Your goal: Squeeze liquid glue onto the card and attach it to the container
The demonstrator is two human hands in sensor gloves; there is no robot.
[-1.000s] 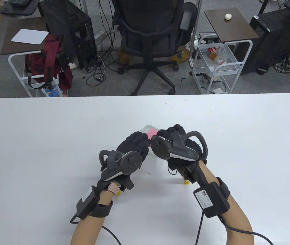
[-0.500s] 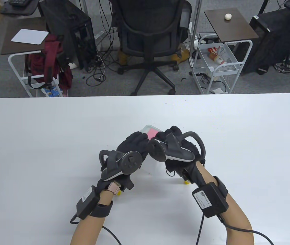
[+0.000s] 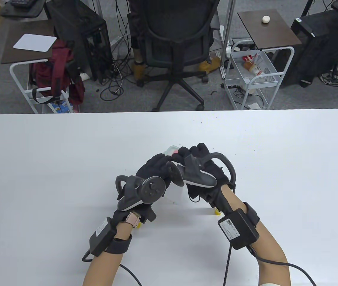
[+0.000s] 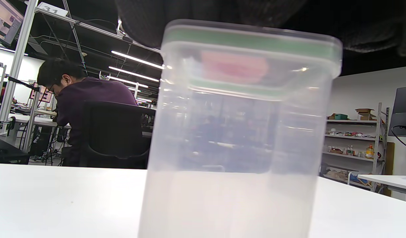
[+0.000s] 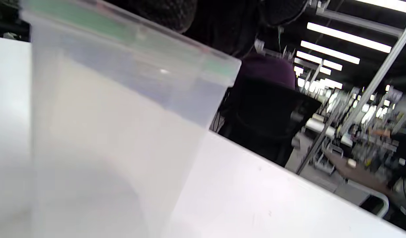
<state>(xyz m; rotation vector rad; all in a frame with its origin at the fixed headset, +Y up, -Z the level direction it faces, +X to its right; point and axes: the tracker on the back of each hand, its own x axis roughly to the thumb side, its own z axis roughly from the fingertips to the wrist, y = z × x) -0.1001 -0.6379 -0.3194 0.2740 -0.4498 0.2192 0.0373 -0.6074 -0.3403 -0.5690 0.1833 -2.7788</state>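
A clear plastic container (image 3: pixel 171 148) with a green-rimmed lid stands on the white table (image 3: pixel 53 155), mostly hidden under both hands. A pink card (image 3: pixel 175 152) lies on its lid; only a sliver shows. In the left wrist view the container (image 4: pixel 236 148) fills the middle and the card (image 4: pixel 234 67) shows blurred through the lid. My left hand (image 3: pixel 157 166) holds the container's top from the left. My right hand (image 3: pixel 194 153) lies over the lid and the card. The container (image 5: pixel 107 115) also fills the left of the right wrist view. No glue bottle is plainly visible.
Small yellow objects peek out under the right wrist (image 3: pixel 217 212) and the left wrist (image 3: pixel 138 225). Beyond the table's far edge stand an office chair (image 3: pixel 173 44), a wire cart (image 3: pixel 253 74) and a side table with a red bag (image 3: pixel 56 71).
My right hand has slid left over the lid and now covers most of the pink card. My left hand and the container have stayed put.
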